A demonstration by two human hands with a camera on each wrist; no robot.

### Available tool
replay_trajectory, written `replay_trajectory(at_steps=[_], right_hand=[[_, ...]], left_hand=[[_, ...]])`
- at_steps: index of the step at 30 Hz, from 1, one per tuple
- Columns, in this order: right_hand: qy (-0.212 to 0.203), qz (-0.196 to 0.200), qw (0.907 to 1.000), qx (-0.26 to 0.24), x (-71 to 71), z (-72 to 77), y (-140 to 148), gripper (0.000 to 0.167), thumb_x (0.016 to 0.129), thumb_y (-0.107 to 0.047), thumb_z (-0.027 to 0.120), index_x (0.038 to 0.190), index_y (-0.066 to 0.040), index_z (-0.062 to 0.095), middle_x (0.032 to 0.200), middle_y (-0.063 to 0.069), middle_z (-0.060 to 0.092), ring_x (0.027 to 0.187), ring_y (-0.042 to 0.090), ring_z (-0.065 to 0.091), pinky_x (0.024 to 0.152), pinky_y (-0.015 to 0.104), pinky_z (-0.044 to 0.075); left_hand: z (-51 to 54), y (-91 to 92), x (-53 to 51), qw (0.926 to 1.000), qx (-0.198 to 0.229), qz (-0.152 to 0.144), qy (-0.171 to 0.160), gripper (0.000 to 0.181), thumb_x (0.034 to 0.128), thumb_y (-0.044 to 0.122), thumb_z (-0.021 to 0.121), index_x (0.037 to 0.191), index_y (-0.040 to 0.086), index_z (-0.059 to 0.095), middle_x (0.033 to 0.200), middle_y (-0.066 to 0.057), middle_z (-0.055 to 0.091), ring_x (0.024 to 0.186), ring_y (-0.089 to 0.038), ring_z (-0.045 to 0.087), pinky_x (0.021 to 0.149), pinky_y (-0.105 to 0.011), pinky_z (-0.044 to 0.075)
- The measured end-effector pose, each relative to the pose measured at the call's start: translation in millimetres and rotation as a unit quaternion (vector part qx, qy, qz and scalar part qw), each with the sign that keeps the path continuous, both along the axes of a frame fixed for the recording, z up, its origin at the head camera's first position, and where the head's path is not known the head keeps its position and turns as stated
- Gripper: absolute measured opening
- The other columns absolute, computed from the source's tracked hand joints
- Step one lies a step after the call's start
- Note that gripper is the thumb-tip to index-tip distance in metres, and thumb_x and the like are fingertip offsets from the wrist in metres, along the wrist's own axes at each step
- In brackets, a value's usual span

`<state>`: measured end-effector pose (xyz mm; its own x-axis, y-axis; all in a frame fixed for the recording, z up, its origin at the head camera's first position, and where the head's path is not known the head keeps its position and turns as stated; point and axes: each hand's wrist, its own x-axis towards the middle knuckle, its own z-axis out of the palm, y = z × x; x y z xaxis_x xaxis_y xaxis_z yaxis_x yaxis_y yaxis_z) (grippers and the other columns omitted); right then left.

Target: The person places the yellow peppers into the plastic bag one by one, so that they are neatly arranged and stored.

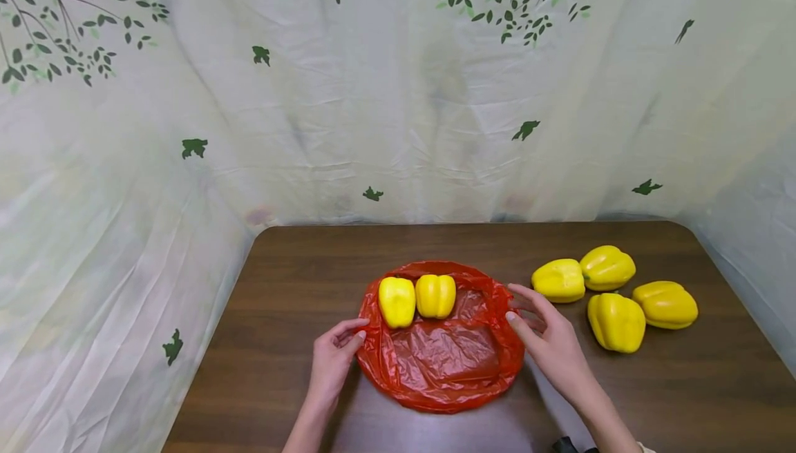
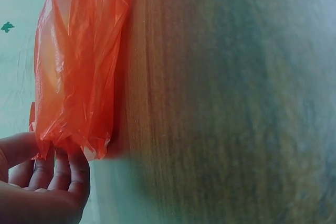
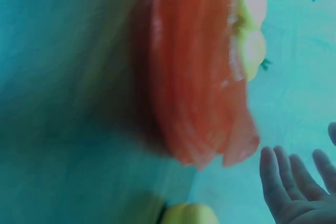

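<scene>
A red plastic bag (image 1: pixel 448 353) lies spread in a rounded shape on the table, its rim rolled outward. Two yellow bell peppers (image 1: pixel 396 302) sit side by side in its far left part. My left hand (image 1: pixel 336 356) pinches the bag's left edge between thumb and fingers, which the left wrist view also shows at the gathered plastic (image 2: pixel 79 103). Beside the bag's right edge is my right hand (image 1: pixel 553 342), its fingers spread and loosely bent. In the right wrist view that hand (image 3: pixel 299 187) stands apart from the bag (image 3: pixel 199 77) with nothing in its grasp.
Several more yellow bell peppers (image 1: pixel 616 322) lie grouped on the right of the brown wooden table (image 1: pixel 292 266), close beyond my right hand. A pale curtain (image 1: pixel 398 94) with leaf prints hangs behind the table. A small black object (image 1: pixel 564 445) shows at the bottom edge.
</scene>
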<state>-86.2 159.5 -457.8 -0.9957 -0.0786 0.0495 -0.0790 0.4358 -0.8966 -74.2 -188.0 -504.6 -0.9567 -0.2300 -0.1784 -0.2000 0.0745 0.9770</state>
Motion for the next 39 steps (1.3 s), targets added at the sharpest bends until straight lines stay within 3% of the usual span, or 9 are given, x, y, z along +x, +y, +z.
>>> replay_trajectory(at_steps=[2, 5, 10, 15, 21, 25, 34, 39], right_hand=[[0.012, -0.015, 0.9998, 0.01, 3.6, -2.8, 6, 0.046, 0.097, -0.024, 0.063, 0.141, -0.017, 0.05, 0.134, 0.008, 0.058, 0.117, 0.025, 0.058, 0.091, 0.047, 0.051], [0.026, -0.041, 0.9985, 0.025, 8.7, -7.6, 16, 0.045, 0.098, -0.028, 0.062, 0.141, -0.018, 0.051, 0.132, 0.006, 0.059, 0.114, 0.022, 0.058, 0.088, 0.031, 0.052], [0.041, -0.087, 0.9948, 0.033, 18.2, -17.8, 28, 0.044, 0.098, -0.029, 0.062, 0.139, -0.016, 0.053, 0.128, 0.002, 0.06, 0.11, 0.017, 0.057, 0.082, 0.012, 0.046], [0.026, -0.119, 0.992, 0.034, 30.2, -25.4, 37, 0.043, 0.098, -0.028, 0.061, 0.139, -0.017, 0.053, 0.13, 0.004, 0.059, 0.109, 0.008, 0.056, 0.082, 0.009, 0.043], [0.025, -0.144, 0.989, -0.019, 41.4, -28.4, 47, 0.043, 0.098, -0.02, 0.062, 0.139, -0.016, 0.053, 0.134, 0.009, 0.056, 0.109, 0.001, 0.057, 0.082, 0.009, 0.046], [0.032, -0.171, 0.9847, -0.009, 44.5, -28.3, 55, 0.043, 0.098, -0.019, 0.062, 0.139, -0.013, 0.053, 0.133, 0.009, 0.057, 0.107, -0.002, 0.056, 0.08, 0.008, 0.045], [0.005, -0.286, 0.9582, 0.003, 45.2, -31.5, 77, 0.042, 0.097, -0.017, 0.063, 0.138, -0.015, 0.056, 0.129, 0.008, 0.058, 0.109, 0.003, 0.051, 0.08, 0.005, 0.04], [-0.008, -0.319, 0.9476, 0.023, 45.1, -34.1, 93, 0.042, 0.099, -0.019, 0.06, 0.14, -0.015, 0.054, 0.134, 0.009, 0.055, 0.1, 0.002, 0.051, 0.076, 0.004, 0.039]], left_hand=[[1.2, 0.5, 0.1, 1.0, 0.001, 0.001, -0.004, 0.021, 0.0918, 0.0, 0.065, 0.111, 0.0, 0.072, 0.109, -0.015, 0.068, 0.082, -0.02, 0.063, 0.07, -0.024, 0.055], [2.4, 0.9, 0.0, 1.0, 0.004, 0.004, -0.006, 0.02, 0.0925, 0.002, 0.065, 0.111, 0.0, 0.072, 0.111, -0.015, 0.068, 0.085, -0.02, 0.065, 0.073, -0.025, 0.055], [1.7, 0.1, -0.2, 1.0, 0.002, 0.005, -0.005, 0.019, 0.0929, 0.002, 0.065, 0.11, 0.0, 0.072, 0.11, -0.015, 0.068, 0.085, -0.019, 0.065, 0.073, -0.024, 0.055], [0.9, 0.2, -0.5, 1.0, 0.002, 0.008, -0.005, 0.019, 0.0925, 0.002, 0.065, 0.11, 0.0, 0.073, 0.108, -0.015, 0.069, 0.083, -0.017, 0.065, 0.072, -0.024, 0.055], [1.1, 0.8, -0.3, 1.0, 0.002, 0.008, -0.001, 0.019, 0.0928, 0.002, 0.065, 0.11, -0.001, 0.072, 0.11, -0.015, 0.068, 0.085, -0.017, 0.064, 0.073, -0.024, 0.055], [0.5, 1.5, -0.4, 0.9999, -0.004, 0.007, 0.006, 0.019, 0.0928, 0.002, 0.065, 0.109, -0.002, 0.072, 0.109, -0.016, 0.068, 0.083, -0.016, 0.063, 0.07, -0.023, 0.054], [-1.4, 3.6, -2.2, 0.9998, -0.007, 0.009, 0.016, 0.018, 0.0917, 0.0, 0.065, 0.108, -0.003, 0.072, 0.105, -0.016, 0.069, 0.082, -0.014, 0.064, 0.068, -0.022, 0.053], [-0.9, 3.9, -2.7, 0.9999, -0.01, 0.01, 0.009, 0.017, 0.0914, -0.001, 0.065, 0.107, -0.001, 0.073, 0.104, -0.015, 0.069, 0.081, -0.017, 0.063, 0.068, -0.023, 0.053]])
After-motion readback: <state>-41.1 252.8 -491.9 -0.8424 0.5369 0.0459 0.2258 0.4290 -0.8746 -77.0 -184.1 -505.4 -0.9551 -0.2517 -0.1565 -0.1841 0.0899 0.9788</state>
